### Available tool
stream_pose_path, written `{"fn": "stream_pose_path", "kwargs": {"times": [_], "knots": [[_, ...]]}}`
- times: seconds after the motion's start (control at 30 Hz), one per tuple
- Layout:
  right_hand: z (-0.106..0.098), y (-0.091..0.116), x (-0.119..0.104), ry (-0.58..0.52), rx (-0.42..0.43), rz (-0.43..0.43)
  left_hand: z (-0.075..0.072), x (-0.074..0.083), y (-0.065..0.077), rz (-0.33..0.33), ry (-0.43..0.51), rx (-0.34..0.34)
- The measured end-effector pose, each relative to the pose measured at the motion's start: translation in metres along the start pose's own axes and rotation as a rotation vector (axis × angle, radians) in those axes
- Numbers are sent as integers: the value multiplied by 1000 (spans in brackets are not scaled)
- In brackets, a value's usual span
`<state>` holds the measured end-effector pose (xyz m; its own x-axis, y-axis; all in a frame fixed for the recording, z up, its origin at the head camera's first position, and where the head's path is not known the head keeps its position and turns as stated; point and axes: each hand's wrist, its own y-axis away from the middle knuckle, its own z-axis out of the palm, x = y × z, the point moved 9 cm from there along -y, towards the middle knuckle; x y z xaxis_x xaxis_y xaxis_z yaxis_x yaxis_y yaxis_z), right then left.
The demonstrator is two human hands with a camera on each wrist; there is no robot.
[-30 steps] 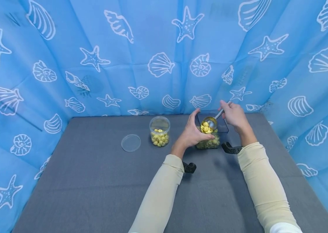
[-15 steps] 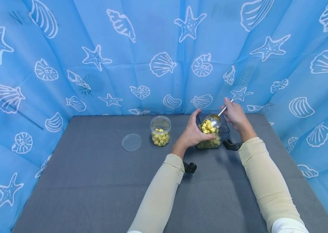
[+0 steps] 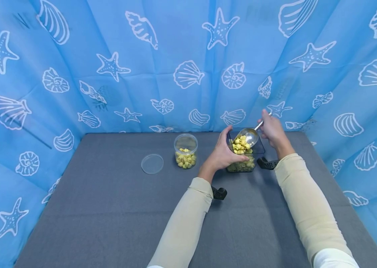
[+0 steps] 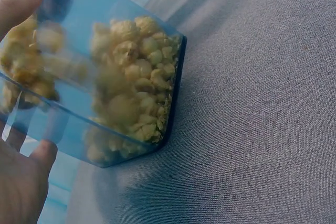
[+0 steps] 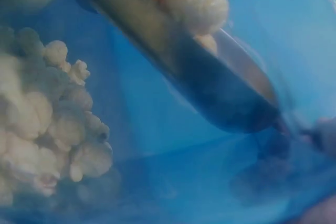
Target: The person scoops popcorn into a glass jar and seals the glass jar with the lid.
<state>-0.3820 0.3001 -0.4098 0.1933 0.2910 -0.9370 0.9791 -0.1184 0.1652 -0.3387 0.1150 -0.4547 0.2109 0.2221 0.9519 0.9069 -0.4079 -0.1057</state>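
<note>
My left hand [image 3: 222, 152] grips a clear square container [image 3: 240, 167] by its upper part, thumb on the near side and fingers at the far left. Yellow popcorn [image 4: 142, 77] fills its lower part. In my right hand [image 3: 272, 128] is the handle of a metal scoop [image 3: 251, 137], tilted with its bowl inside the container's mouth. Popcorn [image 3: 241, 143] is heaped in the bowl. The right wrist view shows the scoop [image 5: 226, 93] above loose popcorn [image 5: 52, 124], seen through the container's wall. A round clear jar [image 3: 186, 147], part filled with popcorn, stands left of the container.
A round clear lid [image 3: 152, 164] lies on the grey table [image 3: 125, 223], left of the jar. A blue curtain [image 3: 188, 44] with white shells and starfish hangs behind the table and along its sides.
My right hand has risen slightly, lifting the scoop a little within the container, and more popcorn shows in its bowl. My left hand keeps its grip; the jar and lid stay put.
</note>
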Motion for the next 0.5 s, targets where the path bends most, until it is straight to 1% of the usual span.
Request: {"fn": "stream_pose_path", "kwargs": {"times": [0.13,0.27,0.33,0.5], "knots": [[-1,-1,1,-15,-9,26,0,0,0,-2,9,-5],[1,1,-2,50,-39,30,0,0,1,-7,13,-10],[2,1,-2,57,-48,29,0,0,1,-8,17,-11],[2,2,-4,16,-48,29,0,-1,1,-8,17,-6]]}}
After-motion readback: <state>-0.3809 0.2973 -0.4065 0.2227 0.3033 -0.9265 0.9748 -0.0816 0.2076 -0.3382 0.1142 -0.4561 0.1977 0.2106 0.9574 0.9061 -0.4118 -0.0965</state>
